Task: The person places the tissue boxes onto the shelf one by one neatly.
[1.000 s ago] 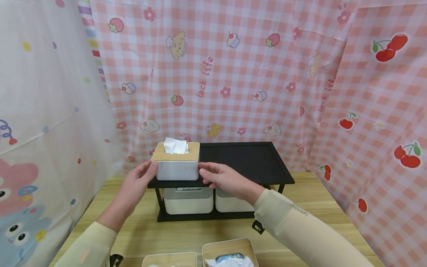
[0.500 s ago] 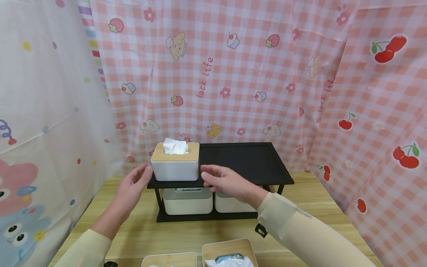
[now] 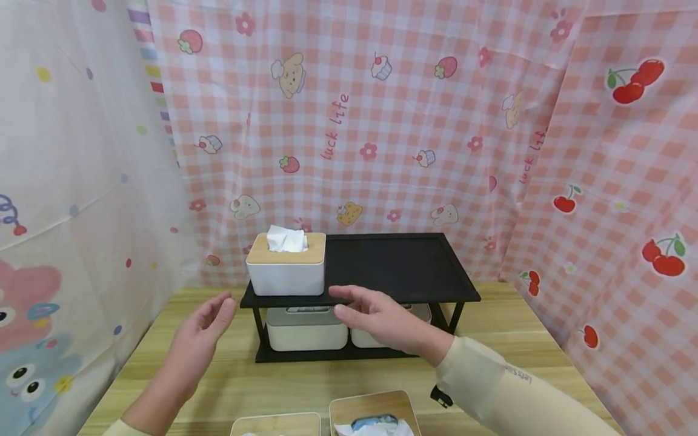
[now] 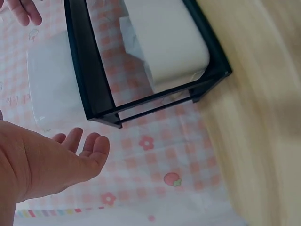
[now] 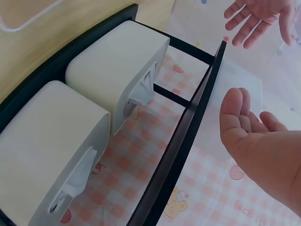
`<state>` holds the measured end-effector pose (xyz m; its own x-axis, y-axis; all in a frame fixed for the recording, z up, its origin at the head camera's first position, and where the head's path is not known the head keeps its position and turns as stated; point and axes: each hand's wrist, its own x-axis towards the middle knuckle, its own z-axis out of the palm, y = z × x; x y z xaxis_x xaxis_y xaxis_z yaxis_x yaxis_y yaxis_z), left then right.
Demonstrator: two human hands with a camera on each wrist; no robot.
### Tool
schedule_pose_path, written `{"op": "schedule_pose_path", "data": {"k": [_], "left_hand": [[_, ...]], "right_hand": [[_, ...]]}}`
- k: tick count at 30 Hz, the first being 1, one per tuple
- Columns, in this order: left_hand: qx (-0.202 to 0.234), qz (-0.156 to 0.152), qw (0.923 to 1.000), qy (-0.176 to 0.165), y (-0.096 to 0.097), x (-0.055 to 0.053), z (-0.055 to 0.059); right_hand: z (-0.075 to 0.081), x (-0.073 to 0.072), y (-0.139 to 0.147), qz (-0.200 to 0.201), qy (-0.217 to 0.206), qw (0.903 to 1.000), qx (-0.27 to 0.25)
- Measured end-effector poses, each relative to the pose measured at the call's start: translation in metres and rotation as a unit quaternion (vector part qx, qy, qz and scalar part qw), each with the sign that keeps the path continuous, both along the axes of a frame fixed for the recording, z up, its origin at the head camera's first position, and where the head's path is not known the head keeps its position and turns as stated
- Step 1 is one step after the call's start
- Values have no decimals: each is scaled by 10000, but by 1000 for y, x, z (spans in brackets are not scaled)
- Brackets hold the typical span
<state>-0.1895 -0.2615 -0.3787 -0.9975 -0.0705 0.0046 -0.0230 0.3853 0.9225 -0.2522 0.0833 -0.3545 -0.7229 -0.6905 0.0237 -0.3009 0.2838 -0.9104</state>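
A white tissue box (image 3: 286, 278) with a wooden lid and a tissue sticking out stands on the left end of the black shelf's (image 3: 400, 266) top. My left hand (image 3: 199, 339) is off to the left of the shelf, fingers loosely bent, holding nothing. To the right of the box, my right hand (image 3: 376, 315) hovers in front of the shelf's front edge, also holding nothing, with thumb and fingers apart. In the right wrist view both the right hand (image 5: 256, 136) and the left hand (image 5: 263, 19) show relaxed fingers. The left wrist view shows the left hand (image 4: 61, 160) beside the shelf's end.
Two pale tissue boxes with grey lids sit on the lower tier, the left one (image 3: 308, 336) and the right one (image 3: 365, 338), partly behind my right hand. Two wooden-lidded boxes, one left (image 3: 278, 424) and one right (image 3: 349, 409), stand at the table's near edge. Patterned cloths surround the table.
Both hands have come off the wooden-lidded tissue box. The left hand has drawn back down and left, the right hand a little down and right. The box stays on the shelf top.
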Motion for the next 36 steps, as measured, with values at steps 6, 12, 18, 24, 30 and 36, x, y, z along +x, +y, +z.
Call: {"op": "schedule_pose_path", "data": {"k": [6, 12, 18, 24, 30, 36], "left_hand": [[138, 171, 9992, -335, 3, 18, -15], [523, 202, 9963, -644, 20, 34, -29], [968, 196, 9912, -884, 38, 47, -41], [1596, -372, 9772, -1351, 54, 56, -59], [1866, -1029, 9633, -1632, 67, 54, -68], [2006, -1426, 9551, -1650, 79, 52, -71]], "right_hand": [[-12, 17, 21, -41, 678, 9973, 287], [-34, 36, 54, -387, 1202, 9884, 841], [-56, 52, 89, -649, 1289, 9851, 937], [-74, 63, 113, -830, 1034, 9856, 1051], [-88, 69, 116, -502, 1728, 9751, 1299], [-97, 66, 106, 95, 2032, 9672, 1521]]}}
